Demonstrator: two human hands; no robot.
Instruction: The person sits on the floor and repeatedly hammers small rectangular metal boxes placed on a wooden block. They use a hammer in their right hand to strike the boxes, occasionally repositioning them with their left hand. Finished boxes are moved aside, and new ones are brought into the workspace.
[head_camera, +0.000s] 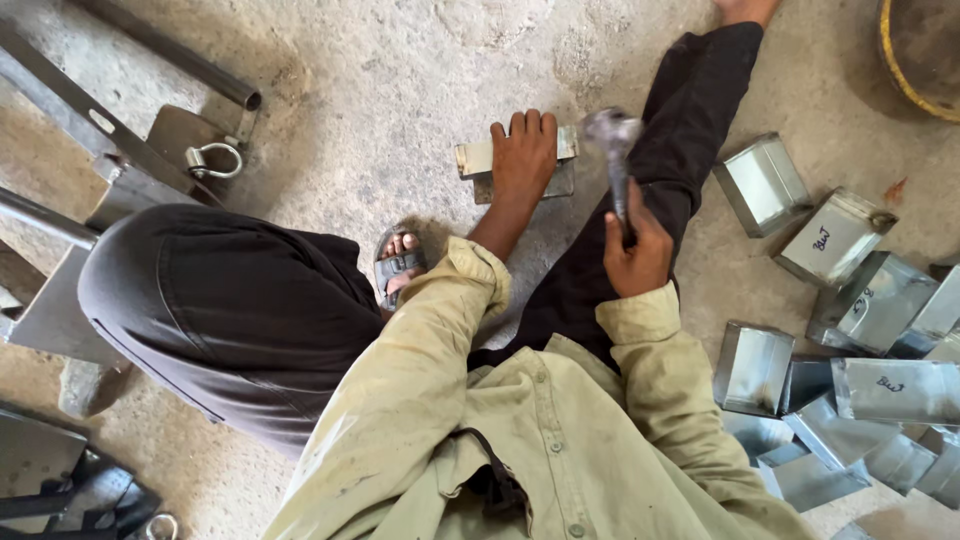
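Seated on concrete floor (400, 90), legs spread. Left hand (522, 155) flat, fingers spread, pressing down on folded sheet-metal piece (478, 158) on the floor between the legs; not curled around it. Right hand (634, 250) closed around handle of hammer (612, 140), head raised and motion-blurred just right of the piece, apart from it. Piece looks only partly formed: flat flange visible at left edge, rest hidden under the hand, so seam state unclear. Pile of finished-looking box-shaped metal ducts (850, 300) to the right, some with handwritten marks, well apart from the work piece; suggests many done, this one in progress, probably hammering of the fold left. Sandalled foot (398, 265) near left sleeve. Metal frame with shackle (215, 158) at upper left, untouched. Yellow-rimmed basin (920, 50) at top right corner.
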